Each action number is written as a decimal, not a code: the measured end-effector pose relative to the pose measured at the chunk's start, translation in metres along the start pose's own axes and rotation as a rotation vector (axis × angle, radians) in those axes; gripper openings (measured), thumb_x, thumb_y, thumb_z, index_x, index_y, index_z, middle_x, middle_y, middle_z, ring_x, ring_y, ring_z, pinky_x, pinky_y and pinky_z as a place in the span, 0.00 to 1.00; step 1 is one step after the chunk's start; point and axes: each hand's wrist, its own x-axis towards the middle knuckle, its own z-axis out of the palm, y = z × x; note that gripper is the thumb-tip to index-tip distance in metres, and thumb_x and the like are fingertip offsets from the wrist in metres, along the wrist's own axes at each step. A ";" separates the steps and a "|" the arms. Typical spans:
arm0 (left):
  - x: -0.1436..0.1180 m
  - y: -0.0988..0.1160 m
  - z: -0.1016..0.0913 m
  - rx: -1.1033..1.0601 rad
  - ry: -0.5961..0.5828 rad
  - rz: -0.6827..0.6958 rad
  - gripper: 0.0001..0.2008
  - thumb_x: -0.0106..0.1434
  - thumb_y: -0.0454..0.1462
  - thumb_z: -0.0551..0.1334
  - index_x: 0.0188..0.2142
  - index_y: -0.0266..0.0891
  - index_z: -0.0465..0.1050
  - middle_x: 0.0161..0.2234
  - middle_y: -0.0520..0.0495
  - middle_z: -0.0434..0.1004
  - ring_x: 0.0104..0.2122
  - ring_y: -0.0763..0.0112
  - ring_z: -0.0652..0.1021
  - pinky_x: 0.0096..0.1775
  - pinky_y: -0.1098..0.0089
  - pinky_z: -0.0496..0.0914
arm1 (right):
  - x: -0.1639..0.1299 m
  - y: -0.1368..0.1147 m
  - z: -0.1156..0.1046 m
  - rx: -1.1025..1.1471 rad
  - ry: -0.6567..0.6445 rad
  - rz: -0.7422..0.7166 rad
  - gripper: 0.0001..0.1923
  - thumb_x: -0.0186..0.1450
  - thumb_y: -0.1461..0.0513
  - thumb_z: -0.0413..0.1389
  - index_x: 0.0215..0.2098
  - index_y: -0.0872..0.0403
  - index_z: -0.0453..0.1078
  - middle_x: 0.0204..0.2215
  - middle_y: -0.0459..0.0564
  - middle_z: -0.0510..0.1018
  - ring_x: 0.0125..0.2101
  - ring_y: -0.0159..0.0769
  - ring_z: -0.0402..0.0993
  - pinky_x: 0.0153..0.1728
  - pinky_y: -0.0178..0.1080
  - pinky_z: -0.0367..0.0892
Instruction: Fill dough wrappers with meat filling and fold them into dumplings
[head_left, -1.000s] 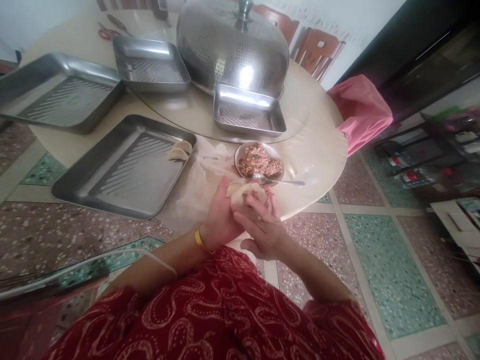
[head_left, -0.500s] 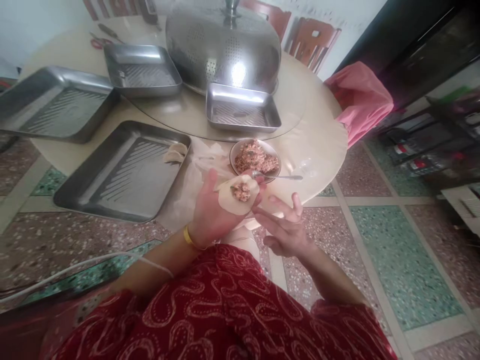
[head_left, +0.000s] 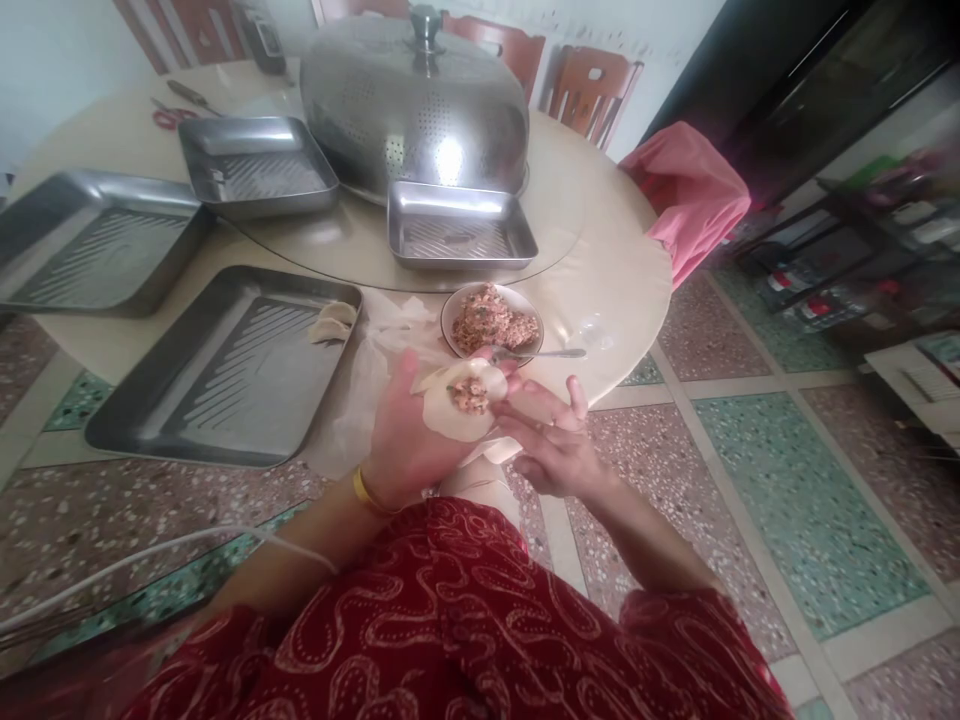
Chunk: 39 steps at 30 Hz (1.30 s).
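My left hand (head_left: pixel 397 430) supports a round dumpling wrapper (head_left: pixel 448 415) on its palm and fingers, thumb raised at the side. A lump of minced filling (head_left: pixel 469 394) sits at the wrapper's middle. My right hand (head_left: pixel 551 440) has its fingers spread, their tips at the wrapper's right edge; whether they touch it is hard to tell. Just beyond stands a bowl of minced filling (head_left: pixel 487 318), with a metal spoon (head_left: pixel 559 353) resting across its near side. Folded dumplings (head_left: pixel 330 323) lie at the right end of a large metal tray (head_left: pixel 225 400).
More metal trays (head_left: pixel 67 305) (head_left: pixel 262 205) (head_left: pixel 463 262) stand around the table (head_left: pixel 622 260). A big domed perforated metal lid (head_left: pixel 412 110) is at the back, with red-handled scissors (head_left: pixel 172 118) to its left. A plastic sheet (head_left: pixel 352 410) lies beside the large tray.
The view has shifted, so the table sits lower and further left in it. My right fingers have come closer to the wrapper's edge. My left hand keeps the filled wrapper.
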 end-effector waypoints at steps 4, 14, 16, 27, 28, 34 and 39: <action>0.000 0.000 -0.003 0.010 -0.015 -0.013 0.38 0.67 0.60 0.41 0.63 0.35 0.59 0.56 0.34 0.73 0.63 0.51 0.66 0.64 0.49 0.56 | 0.000 0.005 0.000 -0.013 0.027 0.051 0.26 0.72 0.49 0.43 0.65 0.45 0.57 0.53 0.42 0.79 0.65 0.40 0.59 0.71 0.53 0.30; 0.003 -0.001 -0.009 -0.010 -0.048 -0.048 0.39 0.67 0.61 0.42 0.64 0.35 0.59 0.56 0.37 0.74 0.64 0.54 0.65 0.63 0.55 0.59 | -0.001 0.006 0.005 -0.059 0.010 0.053 0.25 0.72 0.49 0.42 0.63 0.46 0.61 0.52 0.44 0.79 0.65 0.42 0.59 0.71 0.54 0.31; 0.003 0.001 -0.012 -0.021 -0.076 -0.048 0.40 0.67 0.60 0.43 0.66 0.35 0.55 0.58 0.36 0.72 0.63 0.54 0.66 0.62 0.55 0.60 | -0.001 0.010 0.004 -0.073 0.039 0.046 0.23 0.72 0.50 0.41 0.60 0.43 0.64 0.49 0.42 0.80 0.63 0.40 0.62 0.71 0.54 0.34; 0.009 0.000 -0.025 -0.061 -0.218 -0.082 0.40 0.67 0.59 0.46 0.70 0.38 0.44 0.65 0.36 0.62 0.66 0.57 0.62 0.66 0.57 0.54 | -0.023 0.134 -0.005 -0.327 -0.043 0.702 0.20 0.73 0.60 0.36 0.49 0.53 0.68 0.46 0.53 0.80 0.63 0.47 0.62 0.65 0.59 0.44; 0.009 -0.001 -0.025 -0.059 -0.221 -0.076 0.40 0.67 0.59 0.46 0.70 0.38 0.45 0.65 0.36 0.63 0.66 0.57 0.62 0.66 0.57 0.54 | -0.026 0.139 -0.001 -0.317 -0.065 0.705 0.20 0.73 0.60 0.36 0.48 0.53 0.69 0.46 0.52 0.80 0.63 0.47 0.62 0.65 0.60 0.43; 0.010 -0.001 -0.018 -0.037 -0.132 -0.040 0.41 0.66 0.58 0.48 0.69 0.36 0.46 0.63 0.36 0.65 0.65 0.55 0.62 0.61 0.58 0.63 | -0.033 0.138 0.001 -0.298 0.080 0.654 0.19 0.74 0.57 0.39 0.47 0.50 0.70 0.44 0.50 0.80 0.61 0.46 0.64 0.65 0.63 0.44; 0.012 -0.002 -0.011 -0.037 -0.116 -0.042 0.42 0.66 0.58 0.48 0.70 0.35 0.44 0.62 0.37 0.68 0.66 0.56 0.62 0.57 0.61 0.67 | -0.027 0.124 -0.015 -0.305 0.126 0.597 0.16 0.73 0.58 0.42 0.51 0.49 0.69 0.43 0.51 0.80 0.60 0.48 0.65 0.65 0.66 0.45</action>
